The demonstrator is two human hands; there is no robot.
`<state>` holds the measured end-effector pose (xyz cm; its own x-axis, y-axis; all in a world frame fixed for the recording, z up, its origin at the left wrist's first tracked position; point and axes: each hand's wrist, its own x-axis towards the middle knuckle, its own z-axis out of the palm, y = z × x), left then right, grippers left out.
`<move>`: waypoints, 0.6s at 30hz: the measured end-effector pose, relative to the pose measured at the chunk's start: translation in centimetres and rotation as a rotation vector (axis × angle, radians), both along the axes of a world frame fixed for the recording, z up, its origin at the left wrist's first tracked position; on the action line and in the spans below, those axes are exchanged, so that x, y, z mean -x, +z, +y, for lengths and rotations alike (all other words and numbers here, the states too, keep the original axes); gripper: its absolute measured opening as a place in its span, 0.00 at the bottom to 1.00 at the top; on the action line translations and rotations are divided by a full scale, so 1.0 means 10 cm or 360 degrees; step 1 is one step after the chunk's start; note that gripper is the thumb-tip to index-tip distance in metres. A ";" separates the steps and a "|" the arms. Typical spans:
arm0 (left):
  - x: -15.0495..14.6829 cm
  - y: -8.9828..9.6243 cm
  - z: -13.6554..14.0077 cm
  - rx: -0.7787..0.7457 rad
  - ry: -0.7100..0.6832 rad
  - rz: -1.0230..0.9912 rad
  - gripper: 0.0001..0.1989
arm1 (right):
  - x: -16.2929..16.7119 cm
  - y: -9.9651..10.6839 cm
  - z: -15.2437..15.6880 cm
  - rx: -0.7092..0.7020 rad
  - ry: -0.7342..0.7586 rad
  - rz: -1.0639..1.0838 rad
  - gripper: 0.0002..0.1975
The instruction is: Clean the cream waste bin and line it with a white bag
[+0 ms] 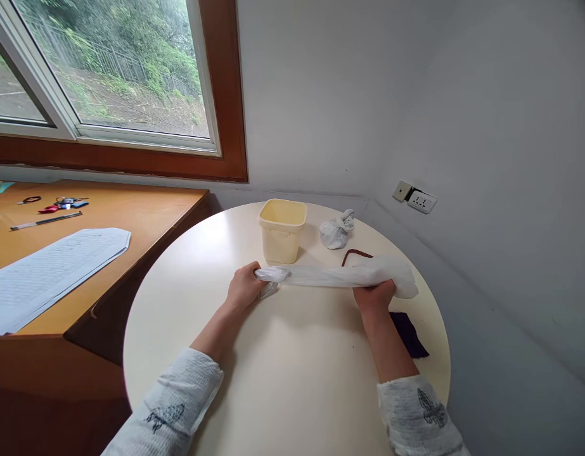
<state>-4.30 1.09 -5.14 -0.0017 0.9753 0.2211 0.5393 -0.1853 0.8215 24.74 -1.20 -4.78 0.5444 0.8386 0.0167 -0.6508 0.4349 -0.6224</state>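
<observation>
A white plastic bag [327, 276] is stretched sideways above the round table, gathered into a long strip. My left hand [246, 286] is closed around its left end, where a bunched bit hangs below the fingers. Toward the other end, my right hand [375, 296] grips the bag from below, and a looser, puffed part spreads out past it on the right. The fingers of both hands are partly hidden. Just behind the strip stands a cream plastic bin [281, 234] with an open top. A knotted white plastic bag [334, 233] lies to its right.
A brown bent rod or frame [356, 252] shows partly behind the bag. Dark cloth [410, 335] lies by my right forearm on the round white table [282, 392]. The wooden desk [163, 202] at left carries papers [59, 272], a pen [45, 221] and keys [66, 203].
</observation>
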 end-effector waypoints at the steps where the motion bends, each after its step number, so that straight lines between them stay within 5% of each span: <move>1: 0.00 0.02 0.00 -0.0002 -0.0025 -0.0031 0.05 | -0.01 -0.01 0.00 -0.0002 -0.0012 0.0011 0.15; 6: -0.02 0.18 -0.03 -0.0060 -0.0187 -0.0248 0.18 | -0.02 -0.01 0.00 0.0027 -0.0106 0.0131 0.15; 9: -0.01 0.25 -0.07 -0.0180 -0.0250 -0.0352 0.17 | 0.00 0.01 -0.01 0.0039 -0.0097 0.0026 0.17; 15: -0.07 0.33 -0.25 -0.0938 0.0027 -0.0093 0.06 | 0.10 0.00 0.00 0.0070 -0.0075 -0.0182 0.21; 18: -0.25 0.37 -0.42 -0.1011 -0.0329 0.0006 0.10 | 0.20 0.00 0.00 -0.0073 -0.0086 -0.0406 0.21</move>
